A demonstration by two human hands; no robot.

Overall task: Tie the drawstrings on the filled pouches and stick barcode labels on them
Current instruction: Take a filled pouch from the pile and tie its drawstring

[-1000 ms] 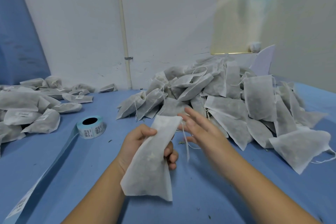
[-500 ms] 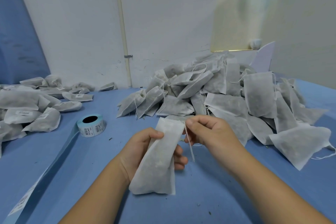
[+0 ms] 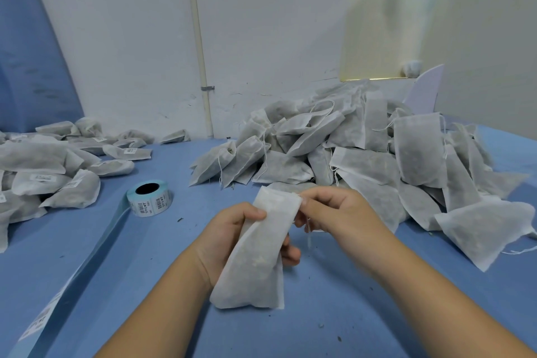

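A filled white pouch [image 3: 255, 259] stands upright above the blue table, its mouth at the top. My left hand [image 3: 229, 237] grips it around the upper middle, thumb in front. My right hand [image 3: 334, 212] is closed at the pouch's top right corner, pinching its thin white drawstring [image 3: 309, 237], which hangs down beside the pouch. A roll of barcode labels [image 3: 149, 197] lies on the table to the left, with its backing strip [image 3: 72, 279] trailing toward the near left edge.
A big heap of unlabelled pouches [image 3: 363, 154] fills the right back of the blue table [image 3: 334, 322]. Labelled pouches [image 3: 49, 171] lie in a pile at the left. A white wall with a thin pipe [image 3: 200, 52] stands behind.
My right hand went from open fingers to a closed pinch on the drawstring at the pouch mouth. The pouch has been raised slightly and turned more upright.
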